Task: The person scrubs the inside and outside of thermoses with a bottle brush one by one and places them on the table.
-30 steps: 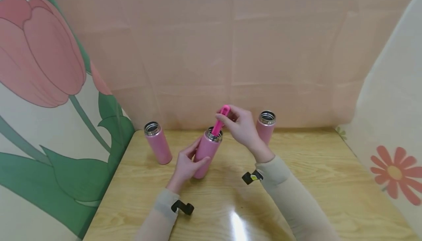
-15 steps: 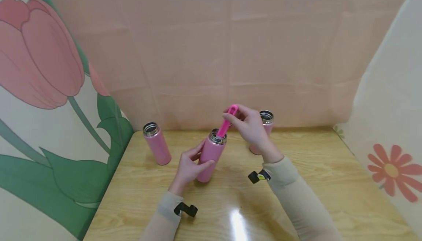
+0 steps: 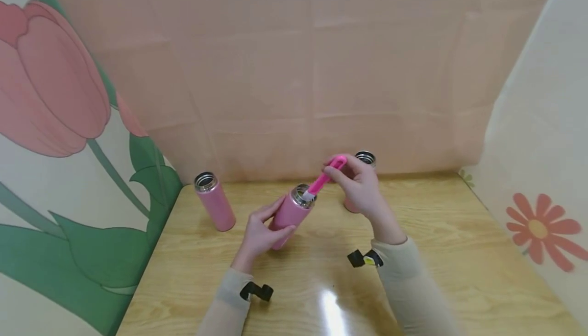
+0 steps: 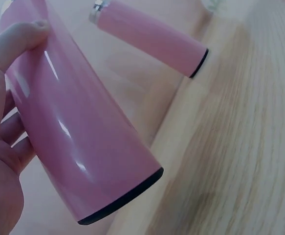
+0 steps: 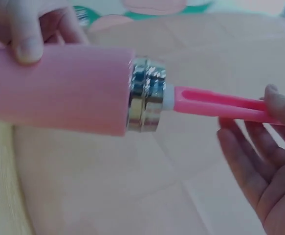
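In the head view my left hand [image 3: 259,234] grips a pink metal-necked bottle [image 3: 289,216], thumb on one side and fingers round the other. The bottle leans to the right, its mouth uncapped. My right hand [image 3: 365,188] pinches the slotted pink handle of what looks like a bottle brush [image 3: 325,180]. In the right wrist view the white neck of this brush [image 5: 208,104] enters the bottle's mouth; its head is hidden inside. The left wrist view shows the held bottle's tilted dark base, below my left hand [image 4: 8,93].
An uncapped pink bottle [image 3: 215,203] stands to the left on the wooden table [image 3: 441,254]. Another open bottle [image 3: 366,157] stands at the back right, partly behind my right hand. A pinkish cloth backdrop [image 3: 257,70] rises behind the table.
The brush handle has moved right and leans farther over, and its white neck now shows above the bottle's rim. The held bottle tilts more to the right. Both hands keep their holds.
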